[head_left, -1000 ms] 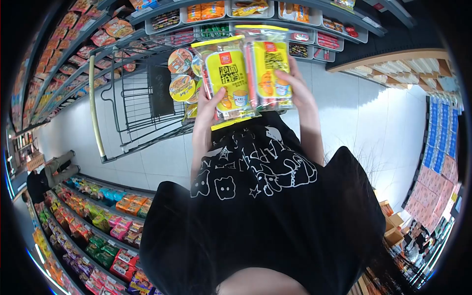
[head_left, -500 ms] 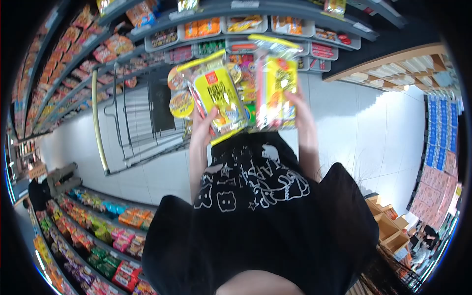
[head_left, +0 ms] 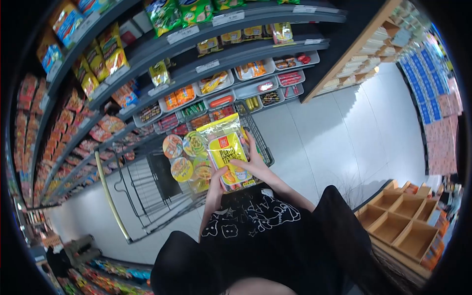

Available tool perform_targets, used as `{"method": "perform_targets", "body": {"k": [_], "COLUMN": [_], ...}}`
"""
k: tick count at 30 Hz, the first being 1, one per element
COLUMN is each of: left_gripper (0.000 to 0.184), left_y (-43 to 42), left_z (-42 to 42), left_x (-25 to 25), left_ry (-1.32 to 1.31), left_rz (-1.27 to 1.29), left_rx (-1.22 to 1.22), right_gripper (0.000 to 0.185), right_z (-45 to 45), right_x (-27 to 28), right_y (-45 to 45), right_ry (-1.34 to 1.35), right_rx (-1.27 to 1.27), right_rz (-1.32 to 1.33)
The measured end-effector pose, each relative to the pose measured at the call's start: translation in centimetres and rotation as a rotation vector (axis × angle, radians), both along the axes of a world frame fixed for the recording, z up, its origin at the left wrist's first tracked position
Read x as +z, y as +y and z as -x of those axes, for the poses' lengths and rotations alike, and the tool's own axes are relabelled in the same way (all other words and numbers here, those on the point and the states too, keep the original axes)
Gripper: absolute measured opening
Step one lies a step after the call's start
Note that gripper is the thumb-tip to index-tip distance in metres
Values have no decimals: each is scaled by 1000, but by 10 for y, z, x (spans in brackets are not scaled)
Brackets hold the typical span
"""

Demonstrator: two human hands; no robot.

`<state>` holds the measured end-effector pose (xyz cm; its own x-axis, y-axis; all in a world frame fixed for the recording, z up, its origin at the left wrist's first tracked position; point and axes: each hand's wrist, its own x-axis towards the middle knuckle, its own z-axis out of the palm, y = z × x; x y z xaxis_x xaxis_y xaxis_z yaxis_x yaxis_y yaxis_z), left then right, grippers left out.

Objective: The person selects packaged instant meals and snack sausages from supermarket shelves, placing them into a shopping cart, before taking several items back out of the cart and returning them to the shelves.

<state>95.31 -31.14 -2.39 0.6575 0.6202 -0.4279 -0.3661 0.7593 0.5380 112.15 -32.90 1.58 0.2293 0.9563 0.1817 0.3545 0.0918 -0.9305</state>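
A yellow snack pack (head_left: 225,147) with a clear top edge is held between both hands in front of the black shirt. My left hand (head_left: 216,184) grips its lower left side, the thumb on the front. On the right side, my right hand (head_left: 251,160) is closed round the pack, thumb across its label. Whether a second pack lies behind the front one cannot be made out. Directly left of the pack, round instant noodle tubs (head_left: 182,169) sit in the shopping cart (head_left: 112,196).
Curved shelves (head_left: 275,12) with bagged snacks and bins of sausages stand ahead. A wooden rack (head_left: 351,49) is at the upper right, a wooden compartment display (head_left: 396,216) at the lower right. Another person (head_left: 59,260) is at the lower left.
The two yellow packs, earlier held apart, are now together, with only one clearly showing. My right hand has moved in beside my left. The view has turned, showing more upper shelving.
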Motion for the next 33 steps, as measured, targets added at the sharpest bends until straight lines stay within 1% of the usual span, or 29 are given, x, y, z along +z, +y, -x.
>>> {"method": "perform_targets", "body": {"k": [1,2,3,4,5,6,7,8,9,10,12,13,14,15,16,18,19,20,21,23,24,25,26,27,28,29,30,32,33], "left_gripper": [49,49,47,45,39,39,37,35,35,35,36,36,36,38,41,41,41,41,42,43,43,42,42,42,41,42,42,46,46], "left_y": [-1,3,9,19,24,29,33,34,32,34,39,37,36,32,29,35,38,40,43,42,41,44,42,40,38,44,47,47,46], "left_z": [-10,-13,-14,-20,-25,-28,-30,-33,-42,-47,-48,-46,-40,-32,-23,-23,-36,-53,-65,-85,-103,-130,-153,-171,-190,-208,-227,-264,-282], "left_x": [3,5,6,17,28,26,21,14,11,11,17,1,-2,-2,-3,-9,-16,-23,-18,-27,-31,-28,-42,-64,-63,-63,-58,-51,-50], "left_ry": [152,147,175,202,160,155,200,243,282,269,218,221,214,171,129,67,127,187,183,199,220,221,226,281,336,292,304,318,324], "left_rz": [-10,-17,-18,-21,-64,-63,-54,-47,-19,-18,-15,-56,-56,0,56,51,90,130,95,110,121,119,124,89,53,86,90,9,23], "left_rx": [126,94,24,-45,-87,-111,-120,-120,-36,-50,-189,-206,-218,-219,-219,-249,-211,-174,-180,-159,-154,-126,-109,-58,-8,-82,-71,-10,14], "right_gripper": [85,86,82,82,80,79,74,74,71,68,65,70,74,75,75,70,77,77,80,90,90,89,89,89,89,88,88,87,87], "right_z": [0,-4,-10,-13,-15,-16,-16,-14,-12,-15,-23,-24,-22,-17,-10,-13,-31,-49,-59,-83,-105,-131,-157,-177,-196,-213,-229,-264,-277], "right_x": [-2,-5,-21,-24,-27,-29,-24,-35,-38,-40,-43,-45,-48,-47,-45,-38,-35,-42,-51,-66,-66,-67,-68,-74,-80,-86,-82,-68,-66], "right_y": [-2,-3,1,4,4,4,2,-3,-5,-5,-10,-11,-12,-12,-13,-4,3,9,14,19,23,28,33,38,41,44,48,54,57], "right_ry": [377,751,684,684,812,942,1028,1025,1057,1088,1107,1133,1158,1141,1133,1099,1097,1093,1033,956,957,902,848,856,759,662,672,720,789], "right_rx": [34,69,94,65,57,50,10,-7,-65,-124,-131,-98,-65,-52,-60,-17,21,25,27,59,75,108,141,155,166,176,189,192,198], "right_rz": [121,236,276,260,352,441,454,446,498,549,534,519,503,515,517,513,547,562,609,654,665,690,713,720,660,599,604,643,627]}}
